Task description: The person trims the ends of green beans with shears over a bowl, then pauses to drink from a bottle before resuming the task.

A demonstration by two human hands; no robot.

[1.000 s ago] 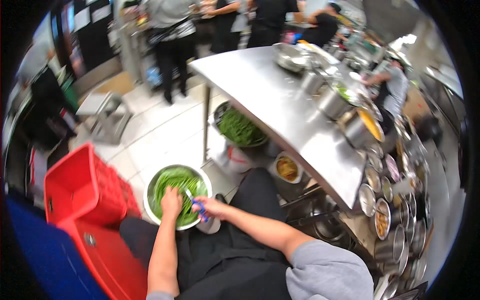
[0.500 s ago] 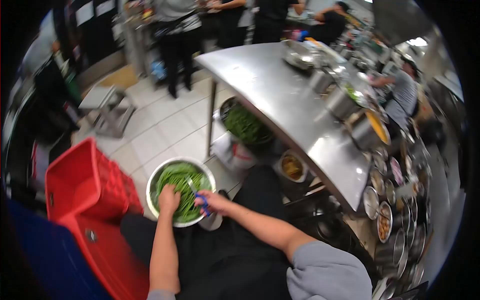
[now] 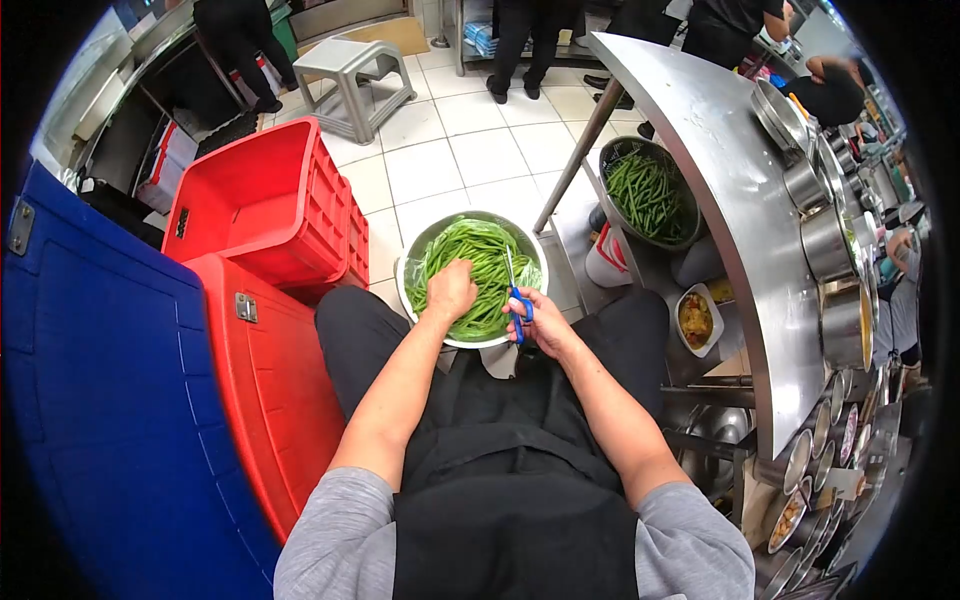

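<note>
Green beans (image 3: 485, 250): heaped in a white-rimmed bowl (image 3: 404, 290) just ahead of the person's knees; what the bowl rests on is hidden. Clear plastic (image 3: 412, 270) shows at its edge.

Left hand (image 3: 452, 290): on the heap, fingers curled down into it. Fingertips buried, so can't tell how far that grip is closed or how many beans it has. Right hand (image 3: 543, 322): grip closed round blue-handled scissors (image 3: 519, 305), blades pointing away over the right side of the heap. Can't tell if the blades are parted.

Risks, my read: blades are near the left hand, so a finger hidden among the beans could get nicked if the cut is made blind. Blades could also snag the plastic and drop a scrap into the beans. Leaning hard on one side of the bowl might tip it. Loose beans near the rim could spill on the floor (image 3: 420, 160).

Further out: dark tub (image 3: 692, 225) of more beans under the steel tabletop (image 3: 720, 170), with a white bucket (image 3: 603, 265) and a dish of food (image 3: 697, 320) nearby. Red crate (image 3: 245, 235) on the left, stool (image 3: 350, 62) beyond it.
</note>
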